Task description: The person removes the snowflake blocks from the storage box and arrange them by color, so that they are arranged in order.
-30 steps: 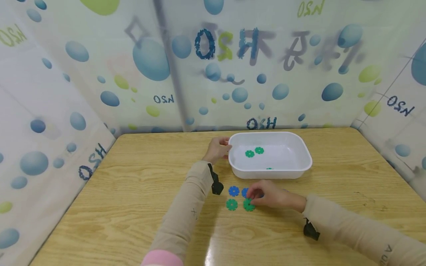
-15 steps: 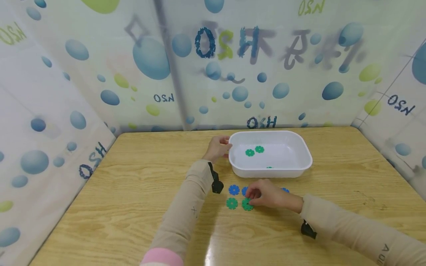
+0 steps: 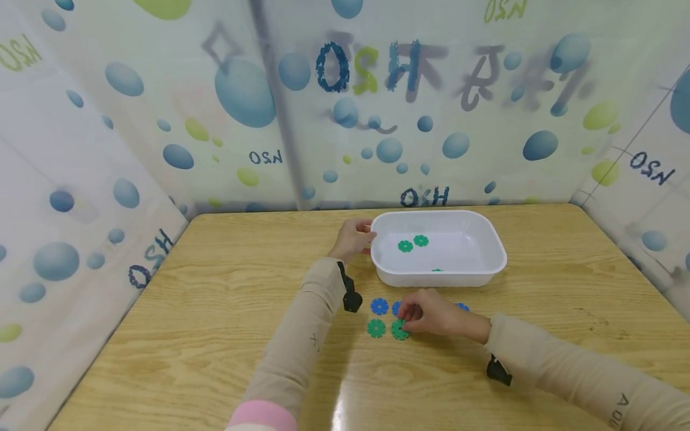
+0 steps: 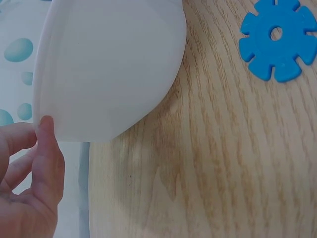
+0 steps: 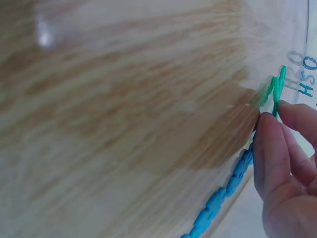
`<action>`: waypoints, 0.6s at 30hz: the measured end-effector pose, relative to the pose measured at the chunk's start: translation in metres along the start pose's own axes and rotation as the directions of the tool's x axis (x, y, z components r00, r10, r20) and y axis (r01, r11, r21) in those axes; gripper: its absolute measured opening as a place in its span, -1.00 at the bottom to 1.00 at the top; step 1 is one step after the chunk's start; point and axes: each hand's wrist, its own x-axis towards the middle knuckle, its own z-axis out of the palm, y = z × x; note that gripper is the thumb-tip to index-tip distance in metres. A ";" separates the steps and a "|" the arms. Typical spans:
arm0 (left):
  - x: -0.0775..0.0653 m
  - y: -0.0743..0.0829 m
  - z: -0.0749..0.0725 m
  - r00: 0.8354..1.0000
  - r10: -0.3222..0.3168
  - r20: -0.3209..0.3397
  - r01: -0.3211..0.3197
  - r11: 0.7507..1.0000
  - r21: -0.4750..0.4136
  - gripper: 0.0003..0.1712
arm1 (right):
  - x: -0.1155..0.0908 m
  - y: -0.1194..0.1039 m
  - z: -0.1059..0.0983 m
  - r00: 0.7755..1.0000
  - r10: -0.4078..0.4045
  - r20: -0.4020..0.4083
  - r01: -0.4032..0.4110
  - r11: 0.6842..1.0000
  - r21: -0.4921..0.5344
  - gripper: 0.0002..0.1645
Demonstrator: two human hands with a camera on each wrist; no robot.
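My left hand (image 3: 353, 240) pinches the left rim of a white plastic tub (image 3: 439, 280), thumb and fingers at its edge in the left wrist view. The right hand (image 3: 433, 314) is in front of the tub and pinches a green notched disc (image 3: 400, 330) between thumb and fingertips, close over the table. In the right wrist view this green disc (image 5: 282, 82) stands tilted on edge. Left of it lies another green disc (image 3: 376, 328). Behind them runs a row of blue notched discs (image 3: 380, 306), partly hidden by the right hand.
Inside the tub, two green discs (image 3: 405, 246) lie toward the left, and the front wall mostly hides another green piece (image 3: 437, 271). The wooden table (image 3: 226, 311) ends at a patterned curtain (image 3: 345, 120) at the back and sides.
My right hand has shifted slightly left with the green disc, and a blue disc behind the wrist shows more. The left hand stays at the tub's rim.
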 end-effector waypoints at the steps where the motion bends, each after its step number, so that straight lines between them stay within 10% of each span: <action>1: 0.000 0.000 0.000 1.000 -0.001 -0.001 0.001 1.000 0.002 -0.58 | 0.000 0.000 0.000 1.000 0.000 0.000 0.000 1.000 0.000 -0.89; 18: 0.000 0.000 0.002 1.000 0.000 -0.014 0.000 1.000 -0.013 -0.59 | -0.003 -0.010 -0.016 0.999 -0.052 0.007 0.052 0.997 0.051 -0.88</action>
